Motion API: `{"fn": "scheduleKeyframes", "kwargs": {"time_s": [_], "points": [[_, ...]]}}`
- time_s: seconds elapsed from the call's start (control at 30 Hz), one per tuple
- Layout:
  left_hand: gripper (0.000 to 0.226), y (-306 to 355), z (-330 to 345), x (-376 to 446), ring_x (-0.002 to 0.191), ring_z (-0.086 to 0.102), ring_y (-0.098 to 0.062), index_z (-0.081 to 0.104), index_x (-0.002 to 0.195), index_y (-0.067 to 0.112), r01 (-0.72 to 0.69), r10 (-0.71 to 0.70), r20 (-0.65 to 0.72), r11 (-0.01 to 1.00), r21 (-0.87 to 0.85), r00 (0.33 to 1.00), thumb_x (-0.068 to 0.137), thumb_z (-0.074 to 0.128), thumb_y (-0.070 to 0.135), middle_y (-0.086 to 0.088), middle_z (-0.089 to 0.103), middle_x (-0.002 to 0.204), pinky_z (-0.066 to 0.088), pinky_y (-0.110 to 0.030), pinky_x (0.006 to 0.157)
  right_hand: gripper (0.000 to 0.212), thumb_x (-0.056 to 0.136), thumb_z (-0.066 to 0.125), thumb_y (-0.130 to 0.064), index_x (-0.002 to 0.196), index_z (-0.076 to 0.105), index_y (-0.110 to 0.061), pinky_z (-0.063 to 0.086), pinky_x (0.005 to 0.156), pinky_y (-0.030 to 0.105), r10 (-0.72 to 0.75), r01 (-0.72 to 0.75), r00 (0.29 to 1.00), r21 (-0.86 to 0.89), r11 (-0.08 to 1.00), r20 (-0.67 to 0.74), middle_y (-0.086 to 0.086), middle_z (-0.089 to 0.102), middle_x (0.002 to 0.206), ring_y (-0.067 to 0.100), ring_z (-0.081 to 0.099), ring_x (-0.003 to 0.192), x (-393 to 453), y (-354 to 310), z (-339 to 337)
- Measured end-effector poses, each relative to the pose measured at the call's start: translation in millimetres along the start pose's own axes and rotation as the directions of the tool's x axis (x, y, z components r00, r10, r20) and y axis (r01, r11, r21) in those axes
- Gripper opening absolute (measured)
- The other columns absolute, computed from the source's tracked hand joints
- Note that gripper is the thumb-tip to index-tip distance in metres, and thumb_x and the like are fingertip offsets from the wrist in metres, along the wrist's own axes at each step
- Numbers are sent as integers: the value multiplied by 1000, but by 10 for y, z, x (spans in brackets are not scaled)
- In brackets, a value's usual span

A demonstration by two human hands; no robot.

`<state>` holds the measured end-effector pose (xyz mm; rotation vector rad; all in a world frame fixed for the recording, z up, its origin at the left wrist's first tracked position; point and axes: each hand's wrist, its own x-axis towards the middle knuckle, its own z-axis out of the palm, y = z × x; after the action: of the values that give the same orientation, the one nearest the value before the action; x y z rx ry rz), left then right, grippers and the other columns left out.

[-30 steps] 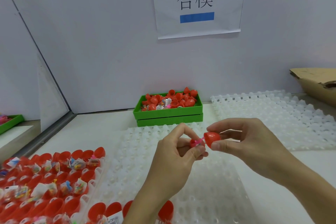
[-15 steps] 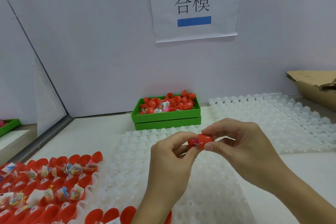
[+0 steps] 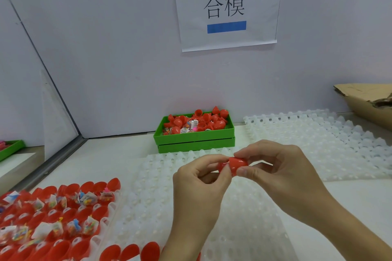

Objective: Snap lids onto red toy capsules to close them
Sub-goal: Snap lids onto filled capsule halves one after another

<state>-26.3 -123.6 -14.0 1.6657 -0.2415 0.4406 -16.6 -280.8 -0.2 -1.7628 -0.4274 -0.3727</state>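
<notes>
Pressing lid (image 3: 238, 164) onto red capsule (image 3: 223, 167) above desk's middle | left hand (image 3: 199, 180) pinches capsule, right hand (image 3: 275, 174) pinches lid | next: likely squeeze until snapped

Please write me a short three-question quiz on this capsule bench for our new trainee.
1. True or false: the right hand rests flat on the table.
2. Which colour is the bin of loose capsule parts at the back wall: A blue, B green, C yellow?
3. Fill in: the open capsules with toy packets sit in the tray at the near ____ of the bench.

Key
1. False: both hands are raised; the right hand pinches the lid and the left hand pinches the other half of the capsule, with the two halves pressed together.
2. B.
3. Left.
</notes>
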Motion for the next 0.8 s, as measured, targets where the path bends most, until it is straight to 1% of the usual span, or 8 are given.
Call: {"fn": "scheduleKeyframes", "kwargs": {"time_s": [0.1, 0.17, 0.23, 0.3, 0.47, 0.63, 0.7, 0.8], "points": [[26, -2, 17, -9, 78, 75, -9, 65, 99, 34, 40, -41, -12, 999, -36, 999, 83, 77, 17, 14, 77, 84, 58, -18, 68, 23, 72, 83, -6, 88, 78, -21, 60, 73, 38, -4, 4, 1000, -32, 999, -10, -7, 74, 85, 15, 71, 81, 0, 1, 3], [21, 1, 3, -2, 84, 75, -10, 67, 101, 30, 28, -28, 26, 999, -34, 999, 84, 75, 21, 11, 77, 89, 59, -21, 73, 23, 72, 83, -9, 88, 78, -24, 60, 71, 32, -12, 10, 999, -45, 999, -32, -8, 74, 84, 13, 71, 81, 6, 1, -5], [22, 11, -16, 3, 89, 74, -9, 71, 104, 25, 13, -10, 81, 999, -37, 997, 84, 75, 16, 11, 77, 93, 58, -18, 75, 23, 72, 83, -8, 88, 77, -24, 59, 70, 30, -11, 8, 998, -37, 999, -60, -8, 74, 83, 12, 71, 81, 12, 7, -18], [28, 10, -33, 21, 90, 73, -7, 72, 105, 25, -1, 3, 91, 1000, -22, 996, 81, 78, 12, 13, 76, 93, 56, -15, 75, 22, 74, 81, -9, 88, 76, -25, 60, 71, 30, 1, -3, 997, -27, 1000, -74, -7, 74, 83, 12, 71, 81, 16, 15, -24], [29, 7, -76, 59, 89, 73, -8, 73, 105, 24, -16, 21, 84, 998, -61, 996, 79, 77, 11, 11, 77, 93, 55, -15, 78, 22, 78, 78, -7, 93, 75, -25, 58, 64, 24, 49, -50, 999, 102, 994, 10, -2, 77, 86, 17, 74, 76, 11, -5, -18], [30, 11, -105, 52, 90, 74, -12, 72, 108, 22, -19, 33, 132, 994, -105, 991, 86, 70, 2, 7, 77, 96, 56, -17, 79, 32, 75, 78, 2, 89, 75, -26, 55, 65, 16, 38, -40, 999, 100, 994, 14, -5, 77, 82, 11, 74, 74, 6, -15, -11], [29, 18, -112, 52, 92, 73, -14, 72, 108, 22, -29, 46, 152, 994, -108, 987, 85, 71, 5, 5, 77, 97, 56, -19, 80, 32, 78, 75, 3, 88, 75, -28, 54, 62, 16, 26, -26, 1000, 73, 997, 2, -5, 77, 78, 11, 73, 70, 7, -19, -5], [31, 27, -111, 56, 91, 73, -10, 71, 107, 21, -32, 51, 169, 993, -111, 984, 77, 76, 15, 8, 77, 95, 55, -15, 78, 30, 81, 73, 2, 90, 75, -27, 54, 61, 16, 17, -17, 1000, 43, 999, 3, -6, 77, 77, 8, 71, 67, 1, -22, -6]]}}
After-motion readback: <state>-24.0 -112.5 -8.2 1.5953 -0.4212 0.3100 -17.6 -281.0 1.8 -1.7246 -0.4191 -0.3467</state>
